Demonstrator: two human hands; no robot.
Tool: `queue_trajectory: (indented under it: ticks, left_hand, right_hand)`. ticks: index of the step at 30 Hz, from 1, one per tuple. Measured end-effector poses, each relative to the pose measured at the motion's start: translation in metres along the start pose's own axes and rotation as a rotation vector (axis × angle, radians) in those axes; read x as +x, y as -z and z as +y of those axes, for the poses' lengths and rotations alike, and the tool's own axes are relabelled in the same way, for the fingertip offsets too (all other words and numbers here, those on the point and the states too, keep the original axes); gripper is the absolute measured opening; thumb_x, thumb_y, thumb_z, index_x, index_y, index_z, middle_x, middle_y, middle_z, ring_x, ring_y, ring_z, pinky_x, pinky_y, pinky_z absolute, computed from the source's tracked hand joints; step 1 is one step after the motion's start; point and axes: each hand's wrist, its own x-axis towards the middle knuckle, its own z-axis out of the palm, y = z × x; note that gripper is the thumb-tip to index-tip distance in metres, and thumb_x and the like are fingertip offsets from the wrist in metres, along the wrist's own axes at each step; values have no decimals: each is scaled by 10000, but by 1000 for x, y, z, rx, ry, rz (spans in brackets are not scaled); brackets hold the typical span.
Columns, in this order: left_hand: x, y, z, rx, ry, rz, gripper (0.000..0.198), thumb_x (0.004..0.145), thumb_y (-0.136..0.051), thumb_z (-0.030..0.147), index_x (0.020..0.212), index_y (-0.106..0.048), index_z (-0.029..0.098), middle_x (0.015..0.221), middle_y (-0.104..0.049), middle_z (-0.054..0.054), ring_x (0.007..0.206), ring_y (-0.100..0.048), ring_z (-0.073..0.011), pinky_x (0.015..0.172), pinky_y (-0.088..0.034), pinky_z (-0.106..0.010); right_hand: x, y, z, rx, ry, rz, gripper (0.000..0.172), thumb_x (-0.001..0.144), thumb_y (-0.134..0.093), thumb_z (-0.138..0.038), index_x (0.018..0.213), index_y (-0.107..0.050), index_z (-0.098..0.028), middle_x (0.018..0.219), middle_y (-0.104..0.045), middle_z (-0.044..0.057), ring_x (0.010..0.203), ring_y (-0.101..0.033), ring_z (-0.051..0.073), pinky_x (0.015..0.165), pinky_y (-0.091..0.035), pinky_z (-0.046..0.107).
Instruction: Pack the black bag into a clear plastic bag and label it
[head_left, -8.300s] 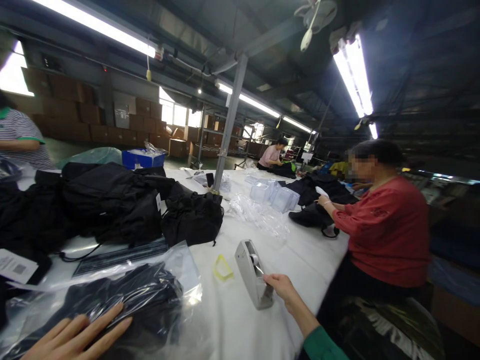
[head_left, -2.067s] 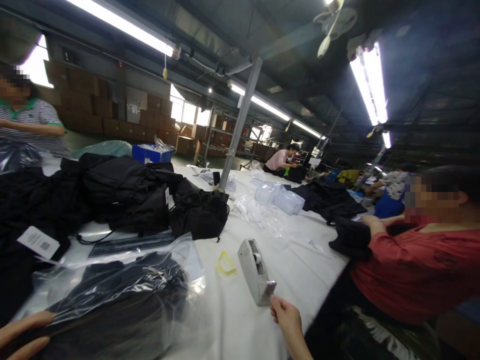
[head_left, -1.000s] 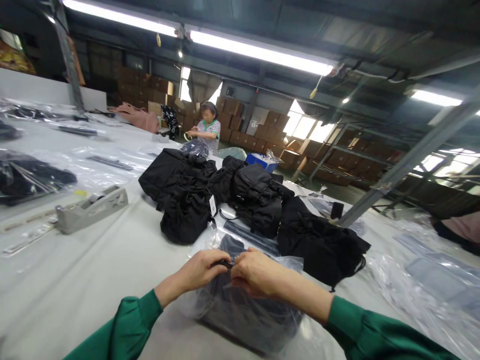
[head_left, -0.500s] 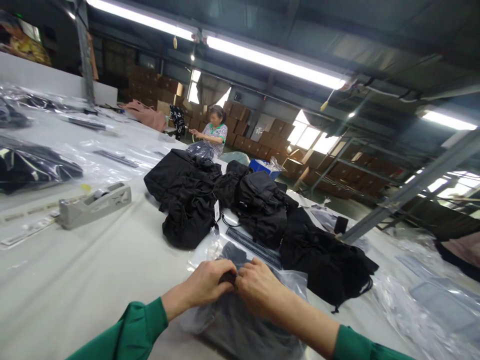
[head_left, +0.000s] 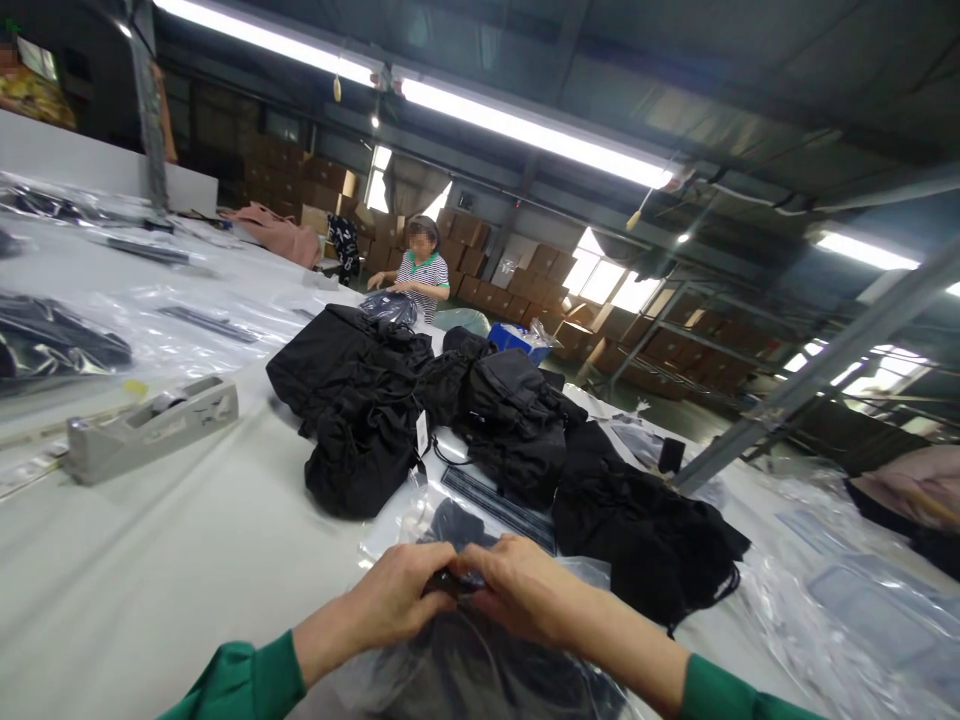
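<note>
A clear plastic bag (head_left: 480, 665) with a dark grey garment inside lies on the table right in front of me. My left hand (head_left: 397, 595) is closed on its upper part, thumb below and fingers above. From the other side my right hand (head_left: 529, 590) grips the same spot, fingers bent and touching the left fingertips. A small dark bunched bit shows between the thumbs; whether it is cloth or plastic over cloth I cannot tell. Beyond the hands sit black drawstring bags (head_left: 517, 410) in a heap, one with a white tag (head_left: 421, 433).
A grey tape dispenser (head_left: 154, 425) stands on the left of the white table (head_left: 225, 540). More plastic-wrapped dark goods (head_left: 56, 335) lie behind it. Loose clear bags (head_left: 862, 600) cover the right side. A metal post (head_left: 780, 400) slants up there. A co-worker (head_left: 420, 270) is across the table.
Both hands stay at the bag, now pressed closer together, with the right fingers curled further over. The view has shifted slightly. The co-worker's hands have come down onto a wrapped bundle.
</note>
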Motion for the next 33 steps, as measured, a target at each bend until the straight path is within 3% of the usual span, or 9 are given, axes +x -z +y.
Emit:
queue_trajectory:
  ticks: [2, 8, 12, 15, 21, 25, 26, 28, 33]
  left_hand:
    - [-1, 0, 0, -2, 20, -4, 206, 731, -632, 154, 920, -593, 227, 848, -660, 12, 788, -599, -170, 669, -370, -257]
    - [-3, 4, 3, -37, 63, 1, 172, 745, -634, 162, 899, -595, 227, 830, -649, 27, 774, -586, -151, 688, -373, -245]
    - [0, 3, 5, -52, 68, -5, 169, 740, -632, 147, 885, -597, 228, 821, -656, 32, 766, -593, -149, 695, -386, -244]
    - [-1, 1, 3, -36, 54, -41, 160, 795, -600, 182, 944, -601, 243, 873, -678, 18, 826, -622, -167, 733, -426, -250]
    - [-34, 14, -33, 146, 71, -151, 1079, 561, -862, 391, 1470, -281, 363, 1550, -333, -91, 1293, -476, -323, 1014, -422, -361]
    - [-60, 35, -71, 241, 253, -264, 169, 846, -585, 362, 898, -689, 239, 799, -702, 0, 782, -660, -212, 701, -462, -254]
    - [-65, 41, -80, 238, 283, -254, 272, 880, -526, 389, 723, -653, 206, 664, -653, 9, 685, -634, -192, 630, -436, -243]
    - [-76, 52, -94, 196, 333, -156, 414, 895, -473, 470, 610, -582, 190, 610, -621, 9, 642, -608, -181, 591, -428, -241]
    - [-113, 64, -93, -54, 629, 359, 536, 726, -477, 744, 919, -694, 293, 792, -745, 2, 765, -700, -266, 731, -587, -395]
  right_hand:
    - [2, -3, 12, 68, -95, 42, 336, 789, -707, -241, 1110, -615, -195, 664, -676, -22, 614, -618, 159, 522, -338, 232]
    - [-12, -12, 42, 32, -252, 221, 182, 918, -543, -185, 826, -700, -167, 655, -697, 36, 622, -647, 156, 614, -424, 246]
    - [-40, -33, 5, 60, -174, 550, 279, 983, -398, -221, 1126, -631, -161, 985, -740, 118, 889, -686, 210, 832, -504, 348]
    - [-45, -67, -27, 64, -156, 567, 332, 955, -417, -223, 1247, -553, -140, 1183, -686, 151, 1073, -652, 258, 907, -523, 426]
    - [-35, -114, -30, 87, -301, 540, 437, 930, -454, -213, 1358, -464, -124, 1301, -626, 149, 1194, -594, 278, 992, -506, 462]
    - [-33, -117, -28, 127, -300, 549, 426, 946, -437, -224, 1362, -467, -140, 1337, -602, 134, 1224, -572, 273, 1018, -492, 463]
    - [-32, -116, -29, 144, -301, 539, 429, 945, -442, -230, 1364, -467, -141, 1347, -594, 132, 1237, -562, 271, 1032, -481, 464]
    - [-35, -111, -31, 182, -305, 513, 447, 939, -461, -245, 1374, -463, -140, 1364, -579, 133, 1260, -541, 268, 1056, -460, 464]
    - [-71, -77, -22, 215, -339, 490, 655, 947, -483, -417, 1490, -294, -103, 1466, -444, 188, 1364, -412, 316, 1112, -354, 568]
